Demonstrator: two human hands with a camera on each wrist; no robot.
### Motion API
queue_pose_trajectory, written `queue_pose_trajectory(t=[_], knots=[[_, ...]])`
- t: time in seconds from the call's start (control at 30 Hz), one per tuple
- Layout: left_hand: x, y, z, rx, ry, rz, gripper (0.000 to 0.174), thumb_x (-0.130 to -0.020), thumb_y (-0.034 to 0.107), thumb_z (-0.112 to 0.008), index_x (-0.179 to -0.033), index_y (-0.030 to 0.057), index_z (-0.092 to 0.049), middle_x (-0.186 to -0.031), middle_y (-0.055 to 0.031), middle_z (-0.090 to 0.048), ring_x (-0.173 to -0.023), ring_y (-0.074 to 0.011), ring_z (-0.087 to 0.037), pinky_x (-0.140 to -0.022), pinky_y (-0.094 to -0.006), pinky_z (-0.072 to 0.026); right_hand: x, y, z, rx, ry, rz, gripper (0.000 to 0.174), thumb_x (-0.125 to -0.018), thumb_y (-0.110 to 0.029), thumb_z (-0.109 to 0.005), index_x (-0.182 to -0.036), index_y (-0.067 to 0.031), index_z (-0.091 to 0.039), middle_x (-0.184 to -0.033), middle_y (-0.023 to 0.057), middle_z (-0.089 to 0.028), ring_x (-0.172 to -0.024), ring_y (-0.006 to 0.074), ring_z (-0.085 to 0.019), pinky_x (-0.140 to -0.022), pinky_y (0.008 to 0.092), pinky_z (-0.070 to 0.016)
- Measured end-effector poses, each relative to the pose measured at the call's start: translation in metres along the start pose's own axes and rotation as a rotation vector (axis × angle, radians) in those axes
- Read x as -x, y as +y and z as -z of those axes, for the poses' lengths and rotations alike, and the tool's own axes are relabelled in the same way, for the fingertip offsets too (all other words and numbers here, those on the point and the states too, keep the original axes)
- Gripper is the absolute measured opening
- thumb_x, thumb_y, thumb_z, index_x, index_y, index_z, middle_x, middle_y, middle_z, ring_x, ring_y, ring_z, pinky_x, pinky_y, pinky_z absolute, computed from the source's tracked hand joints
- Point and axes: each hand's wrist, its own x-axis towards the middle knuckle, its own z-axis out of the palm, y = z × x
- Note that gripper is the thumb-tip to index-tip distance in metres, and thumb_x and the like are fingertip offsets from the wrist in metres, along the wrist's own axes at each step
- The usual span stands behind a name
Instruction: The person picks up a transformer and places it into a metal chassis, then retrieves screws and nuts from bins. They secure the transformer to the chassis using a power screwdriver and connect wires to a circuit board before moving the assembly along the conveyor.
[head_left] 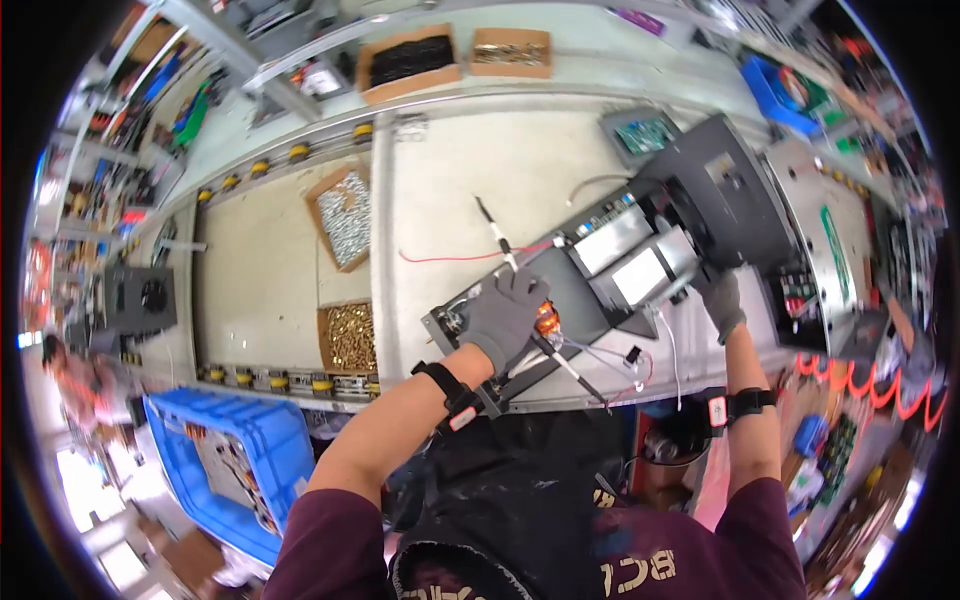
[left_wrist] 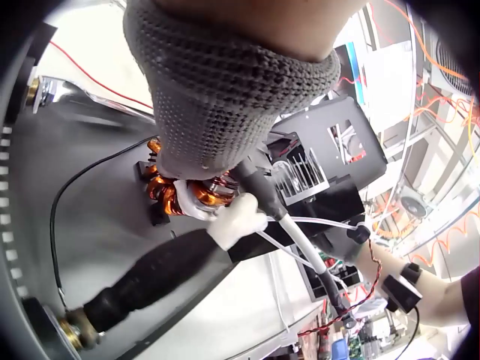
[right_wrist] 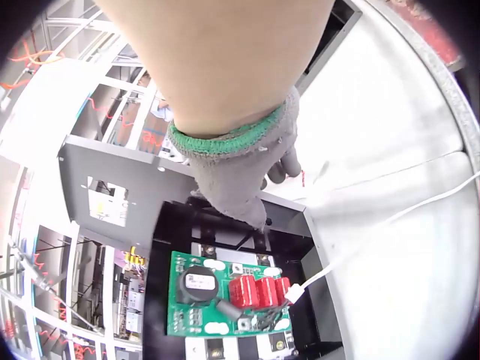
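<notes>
A dark metal chassis [head_left: 575, 300] lies at an angle on the bench. My gloved left hand [head_left: 507, 312] is over its near-left part, fingers curled round a thick black-and-white cable [head_left: 500, 235] that sticks out on both sides. Below the glove sits a copper-wound coil [left_wrist: 165, 193]; the fingertips are hidden in the left wrist view. My gloved right hand [head_left: 722, 302] grips the chassis wall beside the large upright panel [head_left: 725, 180]. Inside the chassis, near that hand, a green circuit board [right_wrist: 225, 300] carries red components. A white wire [right_wrist: 330, 266] runs from its connector.
Boxes of silver parts [head_left: 345, 220] and brass-coloured parts [head_left: 350, 335] stand left on the bench. A circuit board in a grey tray [head_left: 640, 137] lies behind the chassis. Loose thin wires [head_left: 640, 370] trail toward the front edge. A blue crate [head_left: 230, 470] stands at lower left.
</notes>
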Motion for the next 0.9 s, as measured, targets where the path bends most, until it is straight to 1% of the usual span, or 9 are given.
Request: queue_pose_trajectory(t=[0.07, 0.2, 0.33, 0.4, 0.5, 0.67, 0.8, 0.87, 0.9], knots=[[0.010, 0.007, 0.000, 0.124, 0.005, 0.086, 0.051, -0.078, 0.015, -0.058, -0.128, 0.0101, -0.047, -0.112, -0.0104, -0.050, -0.106, -0.0278, -0.050, -0.087, -0.0395, -0.0405, -0.016, 0.027, -0.037, -0.440, 0.156, -0.006, 0.030, -0.083, -0.008, -0.057, -0.111, -0.0016, -0.057, -0.112, 0.0181, -0.060, -0.105, 0.0352, -0.056, -0.090, 0.0403, -0.0431], [0.029, 0.011, 0.008, 0.349, 0.055, 0.157, 0.062, -0.073, 0.016, -0.067, -0.130, 0.0110, -0.043, -0.122, -0.0112, -0.048, -0.108, -0.0306, -0.051, -0.087, -0.0405, -0.0437, -0.036, 0.024, -0.020, -0.267, 0.176, 0.130, 0.030, -0.084, -0.008, -0.052, -0.114, -0.0025, -0.059, -0.112, 0.0170, -0.061, -0.107, 0.0327, -0.056, -0.093, 0.0381, -0.0425], [0.031, -0.015, 0.045, 0.732, -0.120, 0.253, 0.057, -0.077, 0.021, -0.069, -0.129, 0.0085, -0.047, -0.121, -0.0150, -0.051, -0.107, -0.0353, -0.055, -0.091, -0.0405, -0.0454, -0.061, -0.098, 0.090, -0.682, 0.022, 0.010, 0.032, -0.081, -0.012, -0.053, -0.110, -0.0046, -0.062, -0.108, 0.0192, -0.064, -0.100, 0.0342, -0.060, -0.088, 0.0393, -0.0456], [0.028, -0.035, 0.047, 0.808, -0.106, 0.219, 0.053, -0.079, 0.023, -0.068, -0.127, 0.0066, -0.051, -0.120, -0.0164, -0.053, -0.106, -0.0349, -0.057, -0.091, -0.0394, -0.0465, -0.088, -0.134, 0.122, 0.060, -0.345, -0.179, 0.031, -0.079, -0.018, -0.052, -0.103, -0.0051, -0.066, -0.102, 0.0229, -0.064, -0.096, 0.0378, -0.060, -0.083, 0.0422, -0.0471], [0.017, -0.060, 0.034, 0.868, -0.383, 0.091, 0.048, -0.080, 0.020, -0.067, -0.124, 0.0057, -0.055, -0.121, -0.0157, -0.056, -0.110, -0.0307, -0.056, -0.093, -0.0372, -0.0460, -0.110, -0.195, 0.127, 0.213, -0.136, 0.027, 0.027, -0.080, -0.024, -0.052, -0.092, -0.0045, -0.066, -0.092, 0.0228, -0.064, -0.089, 0.0395, -0.061, -0.078, 0.0464, -0.0478], [0.000, -0.094, -0.029, 0.992, -0.320, -0.052, 0.050, -0.079, 0.015, -0.068, -0.125, 0.0022, -0.051, -0.115, -0.0155, -0.060, -0.105, -0.0273, -0.058, -0.091, -0.0355, -0.0461, -0.140, -0.232, 0.108, 0.331, 0.036, 0.074, 0.029, -0.086, -0.031, -0.052, -0.086, -0.0054, -0.065, -0.088, 0.0194, -0.065, -0.085, 0.0382, -0.063, -0.075, 0.0473, -0.0488], [0.003, -0.146, -0.031, 0.980, -0.233, 0.177, 0.055, -0.080, 0.021, -0.064, -0.128, 0.0015, -0.049, -0.104, -0.0204, -0.064, -0.089, -0.0237, -0.063, -0.079, -0.0325, -0.0490, -0.158, -0.225, 0.093, 0.454, 0.014, -0.068, 0.030, -0.090, -0.035, -0.051, -0.095, -0.0090, -0.064, -0.093, 0.0187, -0.066, -0.090, 0.0363, -0.063, -0.076, 0.0463, -0.0497], [0.017, -0.183, 0.001, 1.127, -0.407, 0.519, 0.058, -0.083, 0.017, -0.064, -0.136, 0.0046, -0.042, -0.103, -0.0108, -0.062, -0.075, -0.0136, -0.060, -0.062, -0.0275, -0.0505, -0.155, -0.222, 0.094, 0.437, 0.072, -0.099, 0.031, -0.089, -0.036, -0.052, -0.095, -0.0059, -0.061, -0.093, 0.0208, -0.065, -0.092, 0.0397, -0.061, -0.078, 0.0503, -0.0471], [0.037, -0.201, 0.019, 1.134, -0.249, 0.402, 0.057, -0.086, 0.019, -0.064, -0.136, 0.0042, -0.042, -0.113, -0.0110, -0.060, -0.082, -0.0154, -0.061, -0.068, -0.0295, -0.0512, -0.161, -0.212, 0.094, 0.464, 0.010, -0.157, 0.031, -0.089, -0.037, -0.052, -0.105, -0.0114, -0.062, -0.097, 0.0198, -0.065, -0.093, 0.0371, -0.062, -0.078, 0.0463, -0.0490]])
